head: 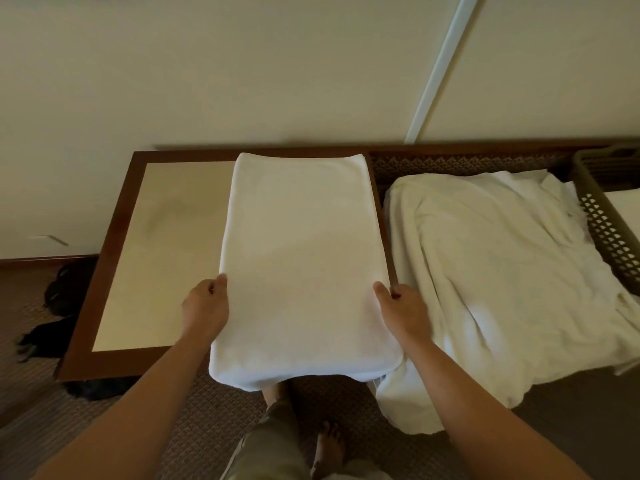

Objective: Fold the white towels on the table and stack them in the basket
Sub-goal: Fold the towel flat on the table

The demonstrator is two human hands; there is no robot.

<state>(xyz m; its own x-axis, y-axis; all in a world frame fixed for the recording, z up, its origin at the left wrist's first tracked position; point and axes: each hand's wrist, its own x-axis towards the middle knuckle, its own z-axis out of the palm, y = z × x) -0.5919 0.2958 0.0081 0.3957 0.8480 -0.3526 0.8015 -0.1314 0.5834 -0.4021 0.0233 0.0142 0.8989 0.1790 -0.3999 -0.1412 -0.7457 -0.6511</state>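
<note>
A folded towel (pixel 301 268) lies lengthwise across the right part of the table (pixel 114 251), its far end at the table's far edge and its near end hanging over the near edge. The left hand (pixel 204 306) holds the towel's left edge, thumb on top; the other fingers are hidden under the cloth. The right hand (pixel 405 310) holds the right edge the same way, thumb on top, fingers curled beneath. Both hands sit toward the towel's near end, directly opposite each other, with the towel between them. A heap of unfolded towels (pixel 498 278) lies just right of the table. The basket (pixel 609 223) stands at the heap's far right, touching it, and white cloth shows inside it.
</note>
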